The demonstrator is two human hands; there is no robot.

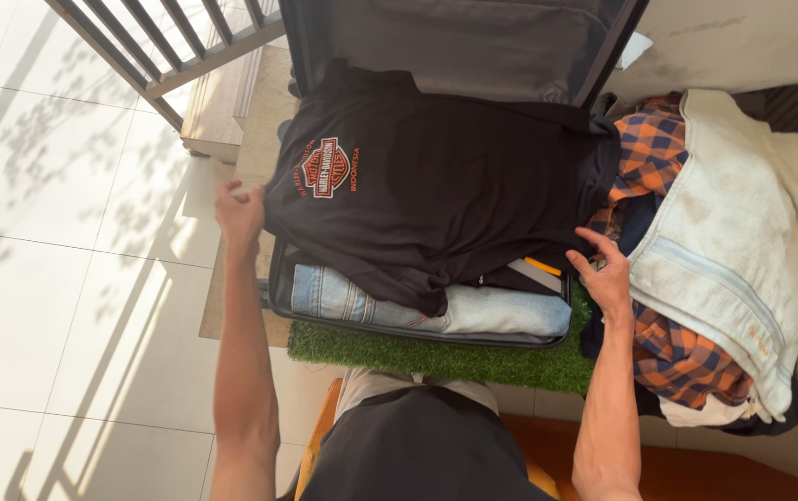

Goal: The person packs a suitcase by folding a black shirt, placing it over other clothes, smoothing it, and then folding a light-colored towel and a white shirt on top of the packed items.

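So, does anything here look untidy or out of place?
Mostly the pile of clothes on the right: an orange checked shirt and a whitish garment lie crumpled, not folded. The black T-shirt, held by both hands, hangs past the suitcase edge. Nothing looks damaged.

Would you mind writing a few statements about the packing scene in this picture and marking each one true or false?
1. The left hand grips one edge of the black T-shirt. True.
2. The T-shirt is plain, with no print. False: it carries an orange emblem near the left hand.
3. Folded blue jeans lie in the open suitcase under the T-shirt. True.
4. The suitcase rests on a red carpet. False: a green artificial grass mat lies under it.
5. The right hand holds the whitish garment. False: it is at the T-shirt's other edge; the whitish garment lies on the orange checked shirt beside it.
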